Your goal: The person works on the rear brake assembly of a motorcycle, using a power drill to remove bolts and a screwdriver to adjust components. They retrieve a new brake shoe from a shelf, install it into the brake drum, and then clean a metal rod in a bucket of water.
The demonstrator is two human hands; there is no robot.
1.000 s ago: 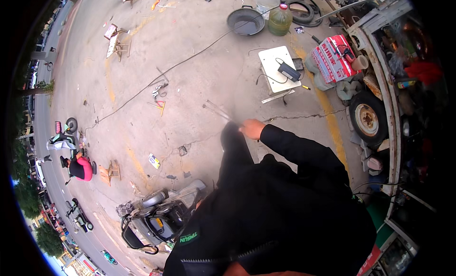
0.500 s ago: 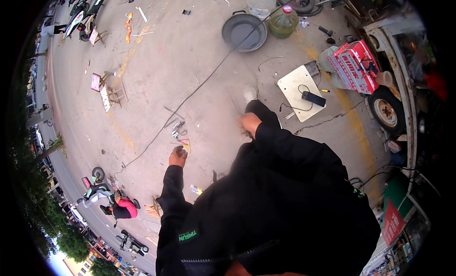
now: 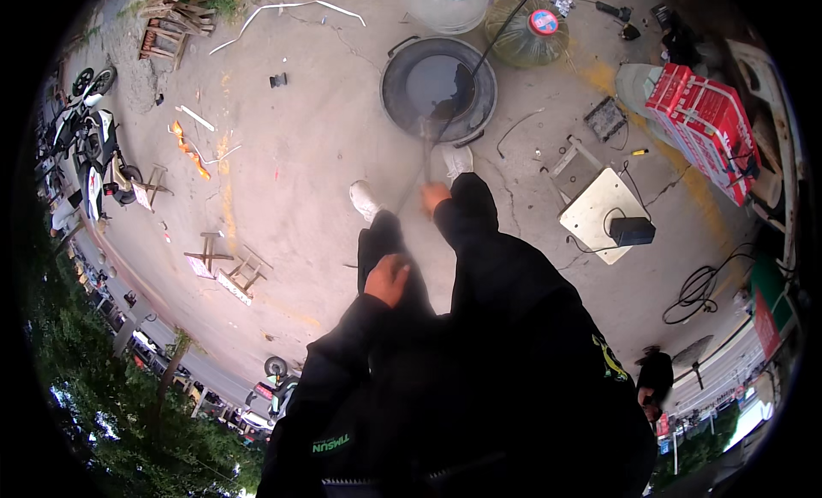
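My right hand (image 3: 435,196) is closed round a long thin object, smeared by motion, whose far end (image 3: 425,131) reaches up to the near rim of a black basin (image 3: 396,113). Its kind cannot be made out. Dark liquid (image 3: 435,80) lies in the basin. My left hand (image 3: 388,280) rests over my left thigh, fingers loosely stretched, and nothing shows in it. Two white shoes (image 3: 365,200) stand on the concrete, the right one just below the basin. A black cable (image 3: 505,23) crosses over the basin.
Behind the basin stand a large jug with a red cap (image 3: 527,35) and a clear container (image 3: 445,8). On the right are a low pale-topped stool (image 3: 597,211) with a black box (image 3: 632,232), a red carton (image 3: 706,130) and coiled cable (image 3: 698,292). Folding stools (image 3: 240,280) stand left.
My view has turned and moved nearer the basin. My left hand has come back from beside tools on the ground to my thigh. My right hand now reaches toward the basin.
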